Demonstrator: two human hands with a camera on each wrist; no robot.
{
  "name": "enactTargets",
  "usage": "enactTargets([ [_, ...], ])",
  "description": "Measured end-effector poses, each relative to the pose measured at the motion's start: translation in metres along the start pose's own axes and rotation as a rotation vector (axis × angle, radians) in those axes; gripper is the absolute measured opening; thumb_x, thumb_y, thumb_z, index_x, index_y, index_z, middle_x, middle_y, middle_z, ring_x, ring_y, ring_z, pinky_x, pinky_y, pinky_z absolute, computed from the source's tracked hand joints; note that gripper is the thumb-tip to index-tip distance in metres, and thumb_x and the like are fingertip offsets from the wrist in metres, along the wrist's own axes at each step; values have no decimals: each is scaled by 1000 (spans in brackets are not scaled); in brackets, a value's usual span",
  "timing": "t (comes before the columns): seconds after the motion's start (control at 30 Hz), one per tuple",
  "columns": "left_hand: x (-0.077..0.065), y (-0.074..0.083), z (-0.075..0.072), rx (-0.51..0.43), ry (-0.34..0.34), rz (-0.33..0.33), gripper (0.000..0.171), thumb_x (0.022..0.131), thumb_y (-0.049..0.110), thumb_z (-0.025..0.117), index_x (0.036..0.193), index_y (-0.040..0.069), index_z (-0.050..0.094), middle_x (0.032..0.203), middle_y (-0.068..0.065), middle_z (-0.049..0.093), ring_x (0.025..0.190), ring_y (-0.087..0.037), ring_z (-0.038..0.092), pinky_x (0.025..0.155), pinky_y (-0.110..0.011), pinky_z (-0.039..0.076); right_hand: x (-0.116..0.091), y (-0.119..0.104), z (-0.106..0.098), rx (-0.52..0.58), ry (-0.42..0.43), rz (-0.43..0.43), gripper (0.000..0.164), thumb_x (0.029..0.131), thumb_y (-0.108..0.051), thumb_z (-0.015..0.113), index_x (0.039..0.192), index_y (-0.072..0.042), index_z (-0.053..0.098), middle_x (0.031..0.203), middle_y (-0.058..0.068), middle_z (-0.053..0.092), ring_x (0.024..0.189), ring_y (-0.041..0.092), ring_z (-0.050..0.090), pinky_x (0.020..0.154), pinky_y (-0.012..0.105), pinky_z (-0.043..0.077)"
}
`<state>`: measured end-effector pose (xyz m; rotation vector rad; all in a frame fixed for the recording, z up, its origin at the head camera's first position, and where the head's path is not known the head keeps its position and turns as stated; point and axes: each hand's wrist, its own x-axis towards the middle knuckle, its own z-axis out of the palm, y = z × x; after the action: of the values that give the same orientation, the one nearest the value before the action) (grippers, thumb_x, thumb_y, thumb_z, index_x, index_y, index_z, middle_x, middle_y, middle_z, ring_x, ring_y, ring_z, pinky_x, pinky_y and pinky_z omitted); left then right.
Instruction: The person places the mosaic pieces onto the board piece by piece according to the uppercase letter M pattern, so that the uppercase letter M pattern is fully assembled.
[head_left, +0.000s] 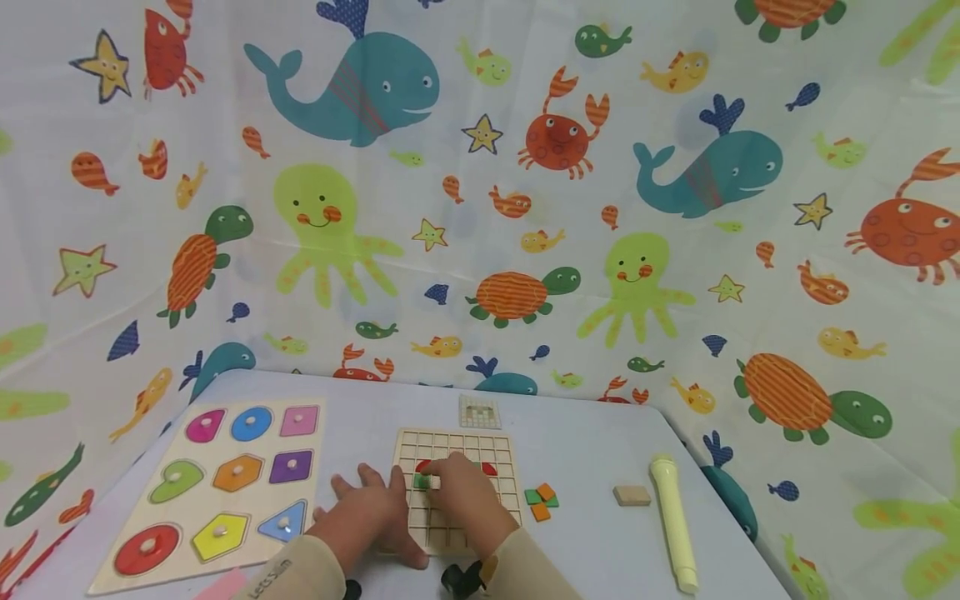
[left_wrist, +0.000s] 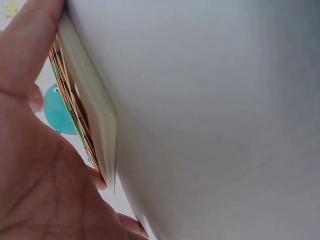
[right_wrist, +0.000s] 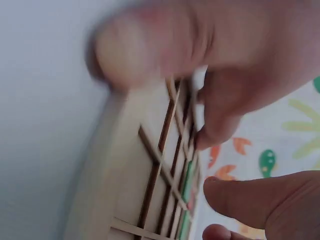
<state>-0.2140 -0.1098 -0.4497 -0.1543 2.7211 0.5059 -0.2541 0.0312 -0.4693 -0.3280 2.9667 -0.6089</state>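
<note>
A square wooden grid board (head_left: 491,533) lies on the table, with red pieces (head_left: 489,469) and a green tile (head_left: 422,482) in its cells. My left hand (head_left: 371,512) rests at the board's left side, fingers spread and thumb by the near edge. In the left wrist view, the board's pale edge (left_wrist: 95,110) runs along that hand. Over the board's middle, my right hand (head_left: 468,500) reaches left, fingertips right at the green tile. Its thumb (right_wrist: 240,197) stands extended in the right wrist view, while the left thumb (right_wrist: 145,47) blurs across the top.
Several orange and green square tiles (head_left: 542,502) lie right of the board. Behind it is a small patterned card (head_left: 480,412). A knob shape puzzle (head_left: 255,537) covers the table's left side. Farther right are a wooden block (head_left: 632,496) and a pale yellow stick (head_left: 675,525).
</note>
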Motion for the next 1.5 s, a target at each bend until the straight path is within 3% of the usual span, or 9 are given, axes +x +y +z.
enactTargets([
  [0.13,0,1,0,20,1,7,140,51,64,101,161,5,38,163,-47,17,145,-80,8,108,-93,18,-22,7,-6,72,28,-13,32,93,-25,83,125,-25,79,112,2,71,96,19,61,88,45,59],
  [0.27,2,1,0,23,11,11,141,51,65,101,162,4,37,163,-48,16,145,-81,8,108,-94,18,-42,14,-17,150,39,-5,34,93,-28,83,126,-23,79,106,1,70,89,17,59,77,41,57],
  [0.43,4,-1,2,12,3,7,143,49,65,102,162,5,37,163,-48,16,145,-81,7,108,-93,18,-57,22,-29,188,50,8,46,86,-36,90,129,-26,78,108,2,70,90,16,59,75,39,55],
  [0.57,5,-2,5,12,-5,10,143,49,66,101,162,5,37,163,-49,16,144,-82,6,107,-94,17,-67,31,-36,193,78,33,52,83,-42,91,131,-29,77,108,4,67,92,16,59,71,36,53],
  [0.77,7,-3,8,16,-5,8,143,50,66,101,163,6,36,164,-47,15,145,-81,6,108,-94,16,-79,52,-51,133,142,83,65,80,-39,93,139,-23,72,101,3,61,83,16,53,66,32,46],
  [1.03,4,-2,4,24,-10,9,143,52,65,101,163,6,35,164,-47,14,145,-80,7,109,-93,16,-80,100,-66,50,211,227,83,78,-35,95,152,-24,60,100,5,57,77,17,49,63,31,41],
  [1.23,2,0,3,21,-6,9,141,52,64,101,164,7,35,165,-46,14,146,-80,6,110,-92,16,-77,143,-72,28,209,202,80,79,-33,94,151,-23,62,102,8,60,82,17,54,64,31,46],
  [1.37,2,1,1,24,-16,8,141,53,64,101,164,7,35,165,-46,15,146,-80,7,110,-93,16,-62,162,-76,2,162,218,74,80,-32,93,148,-23,65,107,9,63,89,19,59,71,36,54],
  [1.5,2,3,0,35,-39,-6,140,54,65,100,164,7,34,165,-46,14,147,-79,7,110,-92,15,-45,175,-72,25,100,199,67,82,-32,93,144,-23,69,104,6,65,89,20,58,73,36,53],
])
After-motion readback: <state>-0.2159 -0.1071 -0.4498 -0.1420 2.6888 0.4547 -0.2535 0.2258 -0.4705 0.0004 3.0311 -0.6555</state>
